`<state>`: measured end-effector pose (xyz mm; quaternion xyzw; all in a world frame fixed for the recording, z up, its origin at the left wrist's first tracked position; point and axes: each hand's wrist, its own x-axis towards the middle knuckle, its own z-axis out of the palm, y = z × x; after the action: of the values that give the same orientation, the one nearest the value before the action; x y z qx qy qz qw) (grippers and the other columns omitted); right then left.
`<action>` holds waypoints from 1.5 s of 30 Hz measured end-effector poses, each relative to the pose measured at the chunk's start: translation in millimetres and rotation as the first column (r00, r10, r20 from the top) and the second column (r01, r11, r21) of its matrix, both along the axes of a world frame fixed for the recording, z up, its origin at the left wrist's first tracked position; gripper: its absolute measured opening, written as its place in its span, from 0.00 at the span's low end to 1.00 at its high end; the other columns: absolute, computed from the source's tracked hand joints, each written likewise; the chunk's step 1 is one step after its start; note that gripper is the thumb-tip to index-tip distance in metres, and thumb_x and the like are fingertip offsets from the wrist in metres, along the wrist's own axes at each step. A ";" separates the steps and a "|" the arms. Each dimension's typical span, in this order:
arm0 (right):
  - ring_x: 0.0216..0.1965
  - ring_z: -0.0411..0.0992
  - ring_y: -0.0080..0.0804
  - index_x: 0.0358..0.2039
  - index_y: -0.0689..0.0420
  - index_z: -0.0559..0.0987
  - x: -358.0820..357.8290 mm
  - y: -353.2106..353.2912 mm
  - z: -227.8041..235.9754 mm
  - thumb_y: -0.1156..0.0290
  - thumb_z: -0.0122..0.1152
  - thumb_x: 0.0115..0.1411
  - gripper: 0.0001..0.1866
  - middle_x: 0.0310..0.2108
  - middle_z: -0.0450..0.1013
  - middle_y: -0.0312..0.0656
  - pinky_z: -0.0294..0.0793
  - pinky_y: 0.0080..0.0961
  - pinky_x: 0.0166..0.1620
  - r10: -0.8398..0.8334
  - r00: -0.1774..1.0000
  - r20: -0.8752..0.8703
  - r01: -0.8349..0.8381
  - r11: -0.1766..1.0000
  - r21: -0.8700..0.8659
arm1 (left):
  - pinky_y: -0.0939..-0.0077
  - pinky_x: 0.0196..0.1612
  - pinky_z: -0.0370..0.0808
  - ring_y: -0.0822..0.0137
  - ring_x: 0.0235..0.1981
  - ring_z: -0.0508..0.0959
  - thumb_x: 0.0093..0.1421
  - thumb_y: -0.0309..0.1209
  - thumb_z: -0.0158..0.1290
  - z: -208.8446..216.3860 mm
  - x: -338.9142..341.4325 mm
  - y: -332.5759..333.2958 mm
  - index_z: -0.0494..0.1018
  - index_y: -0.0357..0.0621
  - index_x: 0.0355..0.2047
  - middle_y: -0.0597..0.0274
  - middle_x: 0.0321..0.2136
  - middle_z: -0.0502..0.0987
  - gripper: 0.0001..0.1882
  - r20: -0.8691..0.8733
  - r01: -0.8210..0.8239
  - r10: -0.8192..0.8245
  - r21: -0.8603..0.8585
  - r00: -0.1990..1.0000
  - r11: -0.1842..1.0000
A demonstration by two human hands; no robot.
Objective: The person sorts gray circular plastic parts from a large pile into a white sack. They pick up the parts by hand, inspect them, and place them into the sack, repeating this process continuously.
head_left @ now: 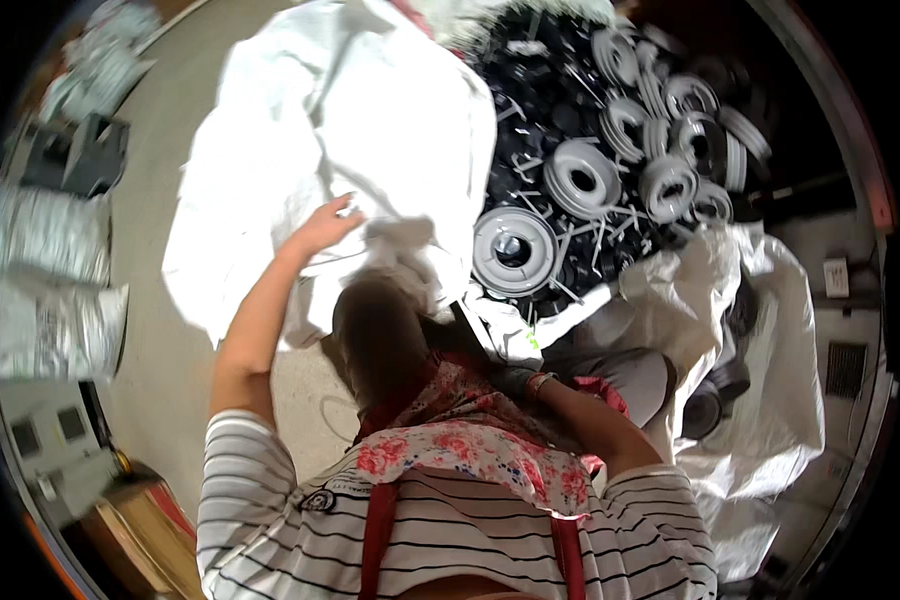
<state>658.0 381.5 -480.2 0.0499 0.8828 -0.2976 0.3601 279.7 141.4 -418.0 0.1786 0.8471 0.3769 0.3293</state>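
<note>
My bare left hand [326, 226] reaches over a large white woven sack [260, 150] spread on the floor. Its fingers are stretched out and apart; a small pale spot shows between the fingertips, too small to make out. My right hand [515, 381] wears a dark grey glove and lies low by my lap, against the floral apron [470, 445]. Its fingers are mostly hidden. Just ahead of it, a white cloth or bag edge [510, 330] with a green mark borders a heap of black plastic parts [535, 135].
Grey round flanged rings [582, 180] lie on the heap, with several thin grey pieces. A translucent white sack [770, 350] holding dark round parts stands at right. Filled bags [55, 325], a grey plastic bin [78, 155] and a cardboard box [140, 540] line the left.
</note>
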 end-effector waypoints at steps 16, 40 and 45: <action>0.68 0.39 0.46 0.60 0.48 0.64 -329.5 -11.1 115.9 0.44 0.57 0.46 0.41 0.66 0.46 0.48 0.29 0.69 0.60 0.480 0.822 -0.305 -0.111 0.661 0.742 | 0.43 0.63 0.43 0.42 0.64 0.49 0.48 0.74 0.34 27.8 37.0 -73.0 0.57 0.51 0.62 0.46 0.63 0.52 0.50 -0.184 0.060 -0.312 -0.770 0.932 0.635; 0.62 0.52 0.52 0.63 0.55 0.54 -177.5 414.3 244.8 0.54 0.69 0.38 0.53 0.63 0.49 0.54 0.57 0.41 0.60 -0.165 0.472 -0.866 0.854 0.330 0.403 | 0.55 0.64 0.46 0.42 0.65 0.43 0.58 0.56 0.45 -31.1 -18.2 200.6 0.49 0.41 0.64 0.40 0.64 0.44 0.43 -0.238 -0.123 0.120 0.002 0.964 0.992; 0.66 0.42 0.52 0.64 0.41 0.52 -191.5 503.0 238.8 0.56 0.62 0.49 0.44 0.67 0.42 0.47 0.47 0.66 0.58 -0.207 0.517 -0.831 0.856 0.106 0.506 | 0.31 0.57 0.44 0.38 0.65 0.36 0.56 0.65 0.38 -44.9 -7.4 234.6 0.43 0.50 0.66 0.45 0.66 0.34 0.46 -0.323 -0.183 0.045 -0.411 0.945 0.893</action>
<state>466.5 884.6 -241.4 0.4851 0.8508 0.1212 -0.1617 272.4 376.0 -462.9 0.1059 0.9594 0.1649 0.2030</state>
